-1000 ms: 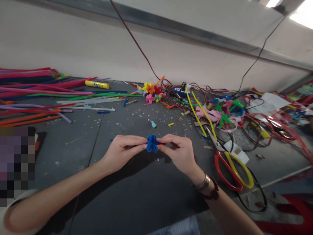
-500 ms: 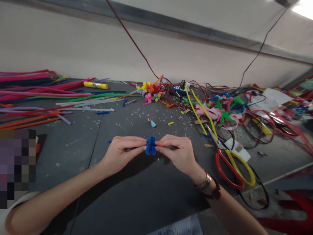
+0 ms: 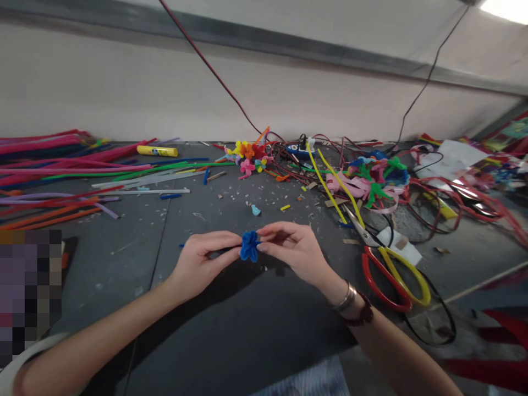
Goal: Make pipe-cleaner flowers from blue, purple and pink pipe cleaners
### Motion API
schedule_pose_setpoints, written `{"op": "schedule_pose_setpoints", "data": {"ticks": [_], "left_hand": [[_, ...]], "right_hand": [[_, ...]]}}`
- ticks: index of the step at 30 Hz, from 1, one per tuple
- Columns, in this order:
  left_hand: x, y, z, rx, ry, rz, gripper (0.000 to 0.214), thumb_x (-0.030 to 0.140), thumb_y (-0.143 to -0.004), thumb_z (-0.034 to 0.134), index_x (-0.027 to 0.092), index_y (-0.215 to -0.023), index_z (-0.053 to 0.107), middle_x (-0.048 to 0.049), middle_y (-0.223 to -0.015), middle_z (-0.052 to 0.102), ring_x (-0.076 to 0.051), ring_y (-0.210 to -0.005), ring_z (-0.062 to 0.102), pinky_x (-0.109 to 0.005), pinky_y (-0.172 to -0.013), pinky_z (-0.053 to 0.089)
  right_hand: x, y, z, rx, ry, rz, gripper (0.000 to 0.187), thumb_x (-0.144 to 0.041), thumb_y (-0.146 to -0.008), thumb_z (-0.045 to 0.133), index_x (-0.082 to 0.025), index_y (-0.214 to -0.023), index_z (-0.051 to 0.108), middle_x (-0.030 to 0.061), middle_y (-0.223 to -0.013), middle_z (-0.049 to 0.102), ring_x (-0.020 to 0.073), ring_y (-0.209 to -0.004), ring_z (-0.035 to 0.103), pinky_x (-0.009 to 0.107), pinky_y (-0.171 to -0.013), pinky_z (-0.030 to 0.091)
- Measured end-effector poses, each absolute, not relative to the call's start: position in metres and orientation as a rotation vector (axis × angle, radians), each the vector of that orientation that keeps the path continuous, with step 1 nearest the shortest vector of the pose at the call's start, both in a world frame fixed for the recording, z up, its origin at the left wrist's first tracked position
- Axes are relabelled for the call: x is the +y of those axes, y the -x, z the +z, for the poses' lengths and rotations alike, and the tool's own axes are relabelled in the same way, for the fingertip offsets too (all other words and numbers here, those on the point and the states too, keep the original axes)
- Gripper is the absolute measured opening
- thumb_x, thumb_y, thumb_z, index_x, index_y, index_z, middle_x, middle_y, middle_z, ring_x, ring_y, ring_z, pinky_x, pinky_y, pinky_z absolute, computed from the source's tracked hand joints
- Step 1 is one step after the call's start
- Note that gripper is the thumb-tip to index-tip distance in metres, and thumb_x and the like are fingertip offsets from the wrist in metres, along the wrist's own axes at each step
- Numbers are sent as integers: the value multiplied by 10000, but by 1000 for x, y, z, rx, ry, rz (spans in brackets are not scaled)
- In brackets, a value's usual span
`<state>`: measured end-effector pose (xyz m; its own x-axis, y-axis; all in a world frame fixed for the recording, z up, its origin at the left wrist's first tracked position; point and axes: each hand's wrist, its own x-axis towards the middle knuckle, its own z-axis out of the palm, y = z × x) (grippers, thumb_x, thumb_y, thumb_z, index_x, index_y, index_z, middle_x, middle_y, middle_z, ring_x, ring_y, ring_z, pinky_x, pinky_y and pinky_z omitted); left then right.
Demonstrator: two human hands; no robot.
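A small blue pipe-cleaner flower (image 3: 249, 246) is held above the dark table between both hands. My left hand (image 3: 205, 258) pinches its left side with thumb and forefinger. On the other side, my right hand (image 3: 295, 250) has its thumb and fingertips at the flower's right edge, the forefinger slightly lifted from the thumb. Beyond the hands lie a light blue scrap (image 3: 256, 210) and a short yellow piece (image 3: 285, 208). To the right rest large scissors (image 3: 388, 269) with one red and one yellow handle.
Loose pipe cleaners (image 3: 74, 165) in many colours cover the left side, with a yellow tube (image 3: 157, 151) behind them. Finished flowers (image 3: 247, 157) stand near the wall. A blue glue gun (image 3: 300, 151), cables and green-pink pieces (image 3: 379, 179) crowd the right.
The blue flower has turned a little and shows its petals more fully. My right forefinger has loosened and lifted from the thumb. The view has shifted slightly.
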<state>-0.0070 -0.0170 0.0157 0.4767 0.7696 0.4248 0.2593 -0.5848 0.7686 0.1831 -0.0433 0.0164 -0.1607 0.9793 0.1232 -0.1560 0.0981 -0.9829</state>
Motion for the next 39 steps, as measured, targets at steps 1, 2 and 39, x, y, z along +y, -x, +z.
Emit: {"op": "schedule_pose_setpoints", "data": {"ticks": [1,2,39], "left_hand": [[-17,7,16,838,-2099,1041,98,173,-766,593,184,-794,686,-33,-814,703,-138,-689,635,-205,-655,496],[-17,7,17,830,-2099,1035,99,172,-770,589,186,-804,681,-30,-813,701,-135,-686,632,-203,-651,493],[-23,3,16,958,-2075,1186,83,186,-759,596,195,-745,678,-28,-803,713,-165,-733,653,-255,-670,528]], "right_hand": [[-43,-183,17,-1263,927,1350,248,-163,-649,703,-216,-889,669,-16,-735,671,95,-691,617,215,-676,495],[-43,-183,17,-1254,921,1387,267,-171,-661,694,-218,-922,662,-20,-720,665,88,-673,610,208,-660,490],[-47,-174,12,-1170,862,1634,115,-268,-692,674,-164,-648,653,-13,-625,660,79,-565,594,201,-585,486]]}}
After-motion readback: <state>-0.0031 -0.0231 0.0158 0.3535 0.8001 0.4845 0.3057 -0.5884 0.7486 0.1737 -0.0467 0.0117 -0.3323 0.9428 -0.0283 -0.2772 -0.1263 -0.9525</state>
